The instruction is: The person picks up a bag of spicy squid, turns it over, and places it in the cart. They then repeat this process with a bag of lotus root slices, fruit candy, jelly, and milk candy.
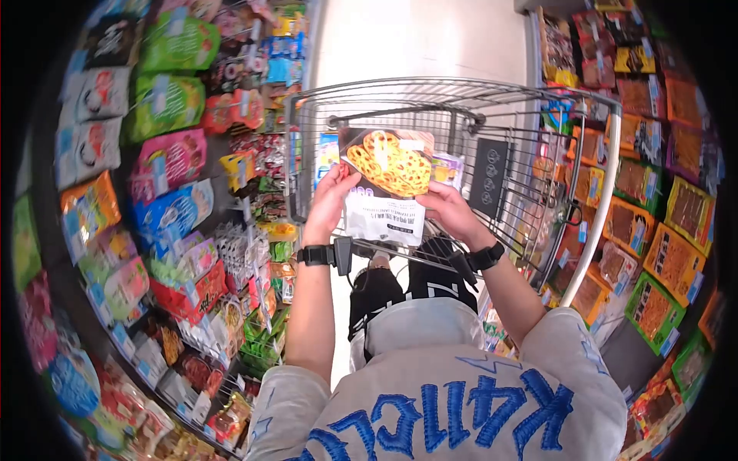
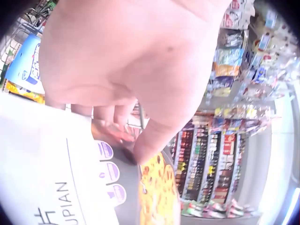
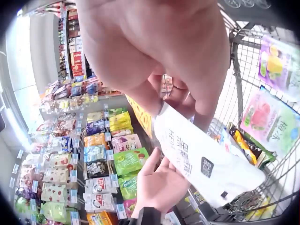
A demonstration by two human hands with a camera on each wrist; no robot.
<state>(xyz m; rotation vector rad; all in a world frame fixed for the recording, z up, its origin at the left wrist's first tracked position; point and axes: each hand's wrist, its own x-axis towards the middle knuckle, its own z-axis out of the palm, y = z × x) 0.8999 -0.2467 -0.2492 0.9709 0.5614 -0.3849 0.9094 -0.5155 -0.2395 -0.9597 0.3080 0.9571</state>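
Snack bag (image 1: 388, 170) points lengthwise forward, pictured end foremost, left hand (image 1: 330, 196) and right hand (image 1: 455, 217) pinching its sides.

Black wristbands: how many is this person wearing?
2: one black wristband by the left hand, another by the right hand; both hands hold a food packet. No others show, and none seems hidden.

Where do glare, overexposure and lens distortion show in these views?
Head view: black fisheye corners, floor blown nearly white, a glare patch on the held bag; left wrist view: the bag's white part washed out, left hand pale, far goods soft; right wrist view: dark corners, white glare at the left edge, fine print on shelf packets soft.
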